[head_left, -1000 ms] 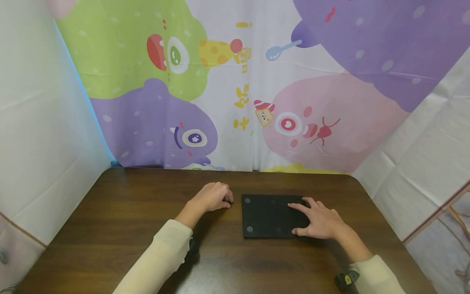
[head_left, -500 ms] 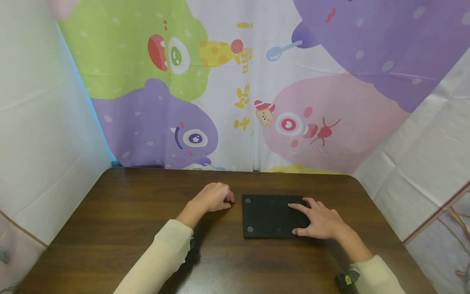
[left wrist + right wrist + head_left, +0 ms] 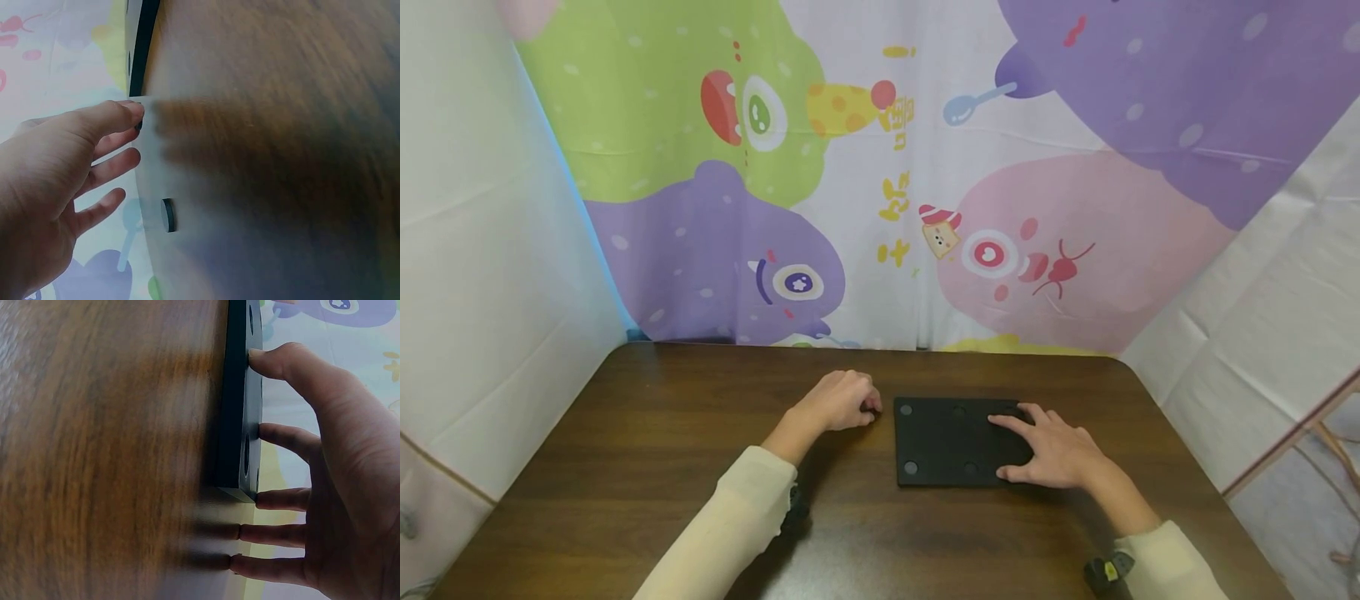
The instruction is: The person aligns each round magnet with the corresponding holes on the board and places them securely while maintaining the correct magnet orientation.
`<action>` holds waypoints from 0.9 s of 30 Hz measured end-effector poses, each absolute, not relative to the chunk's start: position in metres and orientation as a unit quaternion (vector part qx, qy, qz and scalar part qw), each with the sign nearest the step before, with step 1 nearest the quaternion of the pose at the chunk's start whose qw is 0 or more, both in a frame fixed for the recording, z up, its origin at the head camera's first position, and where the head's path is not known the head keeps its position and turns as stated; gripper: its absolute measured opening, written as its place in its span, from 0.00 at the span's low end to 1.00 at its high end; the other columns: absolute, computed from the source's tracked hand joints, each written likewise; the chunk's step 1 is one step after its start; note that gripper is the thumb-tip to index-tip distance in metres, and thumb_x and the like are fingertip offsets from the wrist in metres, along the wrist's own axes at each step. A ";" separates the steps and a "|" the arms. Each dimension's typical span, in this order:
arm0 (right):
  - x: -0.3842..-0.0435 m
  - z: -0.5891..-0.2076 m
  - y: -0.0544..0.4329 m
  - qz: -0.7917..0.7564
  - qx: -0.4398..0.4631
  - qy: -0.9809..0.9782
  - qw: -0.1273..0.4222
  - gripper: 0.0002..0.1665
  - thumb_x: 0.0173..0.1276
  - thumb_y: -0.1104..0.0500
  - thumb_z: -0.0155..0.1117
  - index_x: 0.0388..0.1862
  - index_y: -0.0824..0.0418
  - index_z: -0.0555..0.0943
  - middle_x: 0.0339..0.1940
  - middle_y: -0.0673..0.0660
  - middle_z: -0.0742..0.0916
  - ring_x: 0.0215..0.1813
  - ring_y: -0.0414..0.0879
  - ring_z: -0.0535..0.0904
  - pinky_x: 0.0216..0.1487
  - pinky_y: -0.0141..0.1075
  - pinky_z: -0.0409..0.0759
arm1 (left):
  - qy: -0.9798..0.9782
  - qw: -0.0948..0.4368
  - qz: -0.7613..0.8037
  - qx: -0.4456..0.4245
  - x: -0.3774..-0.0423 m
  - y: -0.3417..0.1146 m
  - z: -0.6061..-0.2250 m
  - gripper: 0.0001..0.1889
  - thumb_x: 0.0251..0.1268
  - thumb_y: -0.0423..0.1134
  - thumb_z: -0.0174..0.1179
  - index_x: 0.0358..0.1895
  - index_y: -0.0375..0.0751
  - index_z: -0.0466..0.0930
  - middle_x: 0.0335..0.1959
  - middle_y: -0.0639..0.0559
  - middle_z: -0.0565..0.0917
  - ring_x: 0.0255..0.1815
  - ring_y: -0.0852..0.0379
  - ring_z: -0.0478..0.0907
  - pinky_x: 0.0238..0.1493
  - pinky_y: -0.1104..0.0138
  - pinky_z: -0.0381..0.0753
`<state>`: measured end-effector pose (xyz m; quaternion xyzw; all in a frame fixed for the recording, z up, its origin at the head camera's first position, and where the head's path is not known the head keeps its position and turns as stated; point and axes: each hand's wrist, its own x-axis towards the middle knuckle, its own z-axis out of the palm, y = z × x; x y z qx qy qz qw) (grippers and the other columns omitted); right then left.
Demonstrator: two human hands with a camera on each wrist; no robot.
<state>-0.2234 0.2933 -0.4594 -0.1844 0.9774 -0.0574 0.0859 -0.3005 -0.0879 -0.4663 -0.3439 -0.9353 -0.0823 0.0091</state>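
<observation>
A flat black rectangular board [image 3: 943, 442] with several round recesses lies on the table. My right hand [image 3: 1060, 450] spreads over its right end. In the right wrist view the thumb and index fingertips touch the board's top [image 3: 252, 406], and the outer fingers reach past its corner. Just left of the board is my left hand [image 3: 842, 402], fingers bent. The left wrist view shows thumb and fingers pinching a small black disc [image 3: 139, 119], mostly covered by them. A second small black disc [image 3: 168, 215] rests on the table near that hand; the head view does not show it.
The brown wooden table [image 3: 662, 450] has rounded far corners. Behind it hangs a cloth [image 3: 880, 308] with cartoon figures, and white sheets [image 3: 497, 250] flank both sides. A dark device [image 3: 1108, 571] is strapped at the right wrist.
My left hand has shifted slightly to the right, closer to the board's left edge. The right hand and the board stay where they were.
</observation>
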 end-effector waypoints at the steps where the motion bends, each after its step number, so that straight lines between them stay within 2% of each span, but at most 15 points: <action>1: -0.223 -0.459 0.293 -0.057 -0.184 0.977 0.086 0.54 0.65 0.25 0.76 0.87 0.39 0.73 0.87 0.69 0.72 0.73 0.70 0.80 0.40 0.59 0.85 | -0.935 0.013 -0.081 -0.346 -0.301 -0.088 -0.466 0.05 0.70 0.39 0.78 0.45 0.50 0.98 0.43 0.56 0.95 0.46 0.57 0.91 0.53 0.58 0.91; 11: -0.224 -0.460 0.293 -0.057 -0.183 0.977 0.090 0.54 0.65 0.25 0.76 0.87 0.39 0.72 0.87 0.69 0.72 0.74 0.71 0.80 0.40 0.59 0.85 | -0.932 0.021 -0.078 -0.354 -0.304 -0.082 -0.461 0.05 0.70 0.39 0.79 0.46 0.50 0.98 0.44 0.55 0.94 0.48 0.55 0.92 0.54 0.57 0.91; 27: -0.223 -0.459 0.293 -0.058 -0.185 0.977 0.086 0.54 0.66 0.26 0.76 0.87 0.39 0.72 0.87 0.69 0.72 0.74 0.72 0.80 0.43 0.64 0.86 | -0.933 0.033 -0.077 -0.351 -0.300 -0.075 -0.456 0.05 0.69 0.39 0.78 0.45 0.52 0.98 0.42 0.56 0.93 0.46 0.56 0.90 0.50 0.59 0.89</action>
